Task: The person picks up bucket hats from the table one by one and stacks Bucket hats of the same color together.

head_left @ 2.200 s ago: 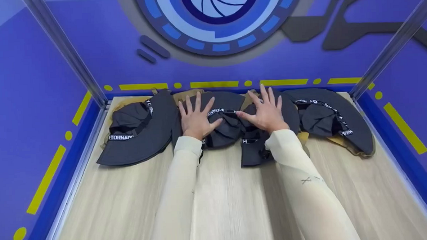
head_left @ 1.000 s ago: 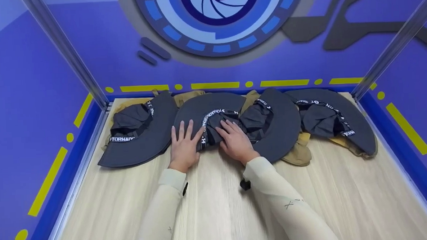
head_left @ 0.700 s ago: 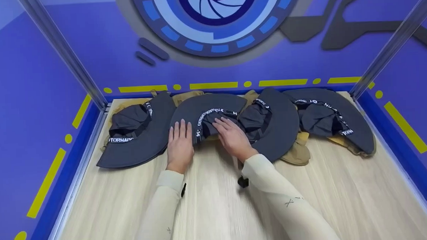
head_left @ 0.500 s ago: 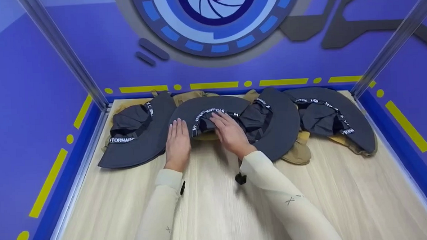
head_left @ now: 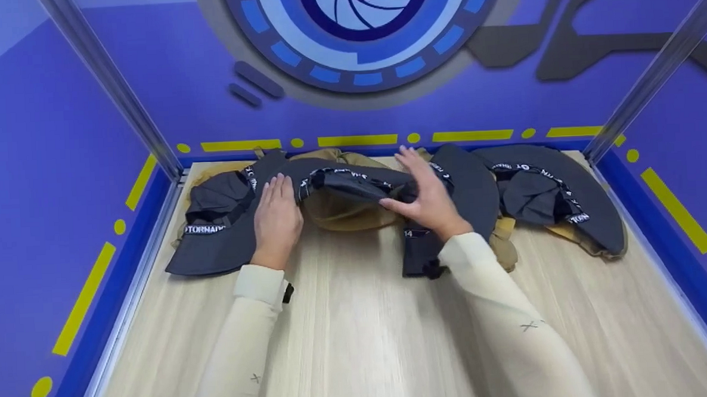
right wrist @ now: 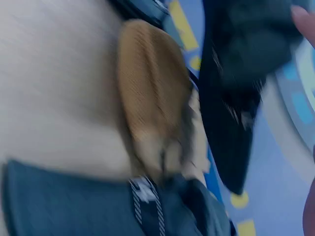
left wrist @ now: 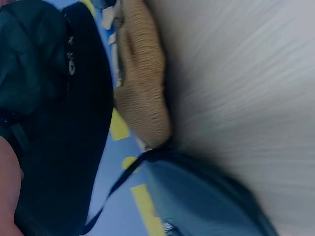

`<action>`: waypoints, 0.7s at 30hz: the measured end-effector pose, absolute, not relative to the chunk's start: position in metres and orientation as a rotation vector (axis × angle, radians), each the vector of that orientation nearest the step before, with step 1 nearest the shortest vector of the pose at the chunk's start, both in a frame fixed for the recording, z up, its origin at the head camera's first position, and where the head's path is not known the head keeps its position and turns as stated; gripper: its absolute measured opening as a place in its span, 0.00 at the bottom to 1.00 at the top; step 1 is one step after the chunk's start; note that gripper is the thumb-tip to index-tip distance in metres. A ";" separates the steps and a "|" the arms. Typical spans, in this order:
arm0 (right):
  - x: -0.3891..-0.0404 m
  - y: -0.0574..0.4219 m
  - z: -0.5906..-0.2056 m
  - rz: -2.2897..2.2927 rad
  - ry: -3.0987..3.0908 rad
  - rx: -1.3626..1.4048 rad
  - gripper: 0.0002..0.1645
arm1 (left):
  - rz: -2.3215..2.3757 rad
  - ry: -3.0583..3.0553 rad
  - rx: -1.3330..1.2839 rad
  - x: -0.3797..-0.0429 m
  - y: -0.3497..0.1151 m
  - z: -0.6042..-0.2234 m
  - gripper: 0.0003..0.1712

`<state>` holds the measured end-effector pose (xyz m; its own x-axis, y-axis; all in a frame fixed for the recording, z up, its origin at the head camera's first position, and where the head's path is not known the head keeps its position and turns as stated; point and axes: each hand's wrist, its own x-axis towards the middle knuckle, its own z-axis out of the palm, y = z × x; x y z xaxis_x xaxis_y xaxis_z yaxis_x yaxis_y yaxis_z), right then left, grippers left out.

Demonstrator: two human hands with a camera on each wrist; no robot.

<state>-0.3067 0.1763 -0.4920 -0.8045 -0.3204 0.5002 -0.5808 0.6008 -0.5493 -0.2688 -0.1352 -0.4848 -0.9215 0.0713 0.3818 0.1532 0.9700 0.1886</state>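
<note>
Several dark grey hats with printed white bands lie in a row, dark side up. The second-from-left hat [head_left: 365,189] is lifted off the table and tilted, its brim rising toward the back. My left hand [head_left: 278,219] grips the left end of its brim, fingers together on top, thumb hidden. My right hand [head_left: 428,195] is at its right end, fingers and thumb spread; the thumb touches the dark cloth. Below it shows a rounded tan cloth piece [right wrist: 152,88]; whether it belongs to this hat I cannot tell. The right wrist view is blurred.
The leftmost hat [head_left: 219,198] lies beside my left hand. A third hat [head_left: 472,193] is partly under my right forearm, and another hat [head_left: 535,196] lies at the right end. A blue wall [head_left: 302,117] closes the back of the wooden table [head_left: 359,317].
Both hands first rested spread on the two middle hats, then came to the second one. Its front has risen, showing tan cloth. The left hand shifted left; the right moved right, spreading its fingers.
</note>
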 end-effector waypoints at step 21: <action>-0.272 0.236 -0.480 1.065 -2.678 0.976 0.48 | -0.430 -2.522 -0.395 -0.223 -0.137 -0.430 0.28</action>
